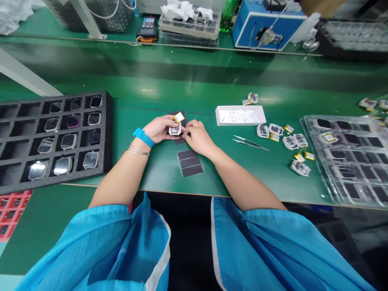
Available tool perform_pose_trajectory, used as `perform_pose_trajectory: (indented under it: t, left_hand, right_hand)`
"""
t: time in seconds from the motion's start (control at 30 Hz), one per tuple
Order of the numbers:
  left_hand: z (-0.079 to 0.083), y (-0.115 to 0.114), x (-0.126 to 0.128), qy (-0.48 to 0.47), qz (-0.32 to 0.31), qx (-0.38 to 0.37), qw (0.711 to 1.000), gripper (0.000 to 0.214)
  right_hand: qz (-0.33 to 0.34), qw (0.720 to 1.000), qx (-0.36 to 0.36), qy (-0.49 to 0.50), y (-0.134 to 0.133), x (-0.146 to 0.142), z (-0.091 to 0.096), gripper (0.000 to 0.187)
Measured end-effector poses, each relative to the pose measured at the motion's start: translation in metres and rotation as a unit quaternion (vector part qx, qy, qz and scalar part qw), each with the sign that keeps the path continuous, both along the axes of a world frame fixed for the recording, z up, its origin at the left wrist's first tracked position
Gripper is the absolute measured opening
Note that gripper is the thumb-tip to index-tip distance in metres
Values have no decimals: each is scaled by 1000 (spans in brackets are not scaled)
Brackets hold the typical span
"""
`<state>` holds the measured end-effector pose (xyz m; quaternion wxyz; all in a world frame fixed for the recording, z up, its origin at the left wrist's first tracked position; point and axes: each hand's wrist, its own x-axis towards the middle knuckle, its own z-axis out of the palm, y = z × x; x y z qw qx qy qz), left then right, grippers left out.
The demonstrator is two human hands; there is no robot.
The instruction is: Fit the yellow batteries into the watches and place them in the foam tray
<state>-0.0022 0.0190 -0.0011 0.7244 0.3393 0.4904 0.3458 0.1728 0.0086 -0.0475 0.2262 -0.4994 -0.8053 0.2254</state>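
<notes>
My left hand (160, 128) grips an opened smartwatch case (175, 130) with its inner parts facing up. A small silver battery with yellow edges (179, 117) stands out above the case. From the other side my right hand (198, 136) reaches the case, its thumb and fingers pinched at the near right edge; whatever they pinch is too small to make out. Beneath the hands lie dark strips, partly covered. Closer to me is a clear sheet with black rectangular stickers (190, 163). Metal tweezers (250, 142) rest to the right of my right hand.
A white box (240, 116) holds tiny white pieces. Several opened watch cases (291, 142) with batteries lie right of it, beside stacked clear trays (348, 161). On the left stands a black foam tray (108, 133) of watches. A shelf behind carries a blue machine (266, 28).
</notes>
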Motion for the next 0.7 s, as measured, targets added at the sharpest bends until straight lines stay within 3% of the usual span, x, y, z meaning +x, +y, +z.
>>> perform_pose_trajectory:
  t: [0.13, 0.27, 0.33, 0.43, 0.53, 0.7]
  left_hand:
    - [-1, 0, 0, -4, 5, 1, 1000, 20]
    - [-3, 2, -2, -9, -8, 2, 1000, 18]
    - [-3, 1, -2, -8, -6, 7, 1000, 17]
    - [-1, -2, 4, 18, 16, 20, 1000, 19]
    - [0, -7, 15, 39, 29, 38, 998, 21]
    - [-5, -12, 31, 69, 24, 49, 996, 10]
  right_hand:
    - [40, 999, -6, 6, -3, 7, 2, 10]
    - [85, 994, 15, 73, -9, 21, 11, 8]
    - [78, 986, 51, 138, -12, 26, 18, 9]
    - [17, 959, 83, 270, -15, 28, 24, 15]
    - [-31, 933, 22, 357, -13, 26, 22, 21]
    - [-7, 916, -93, 390, -6, 22, 7, 34]
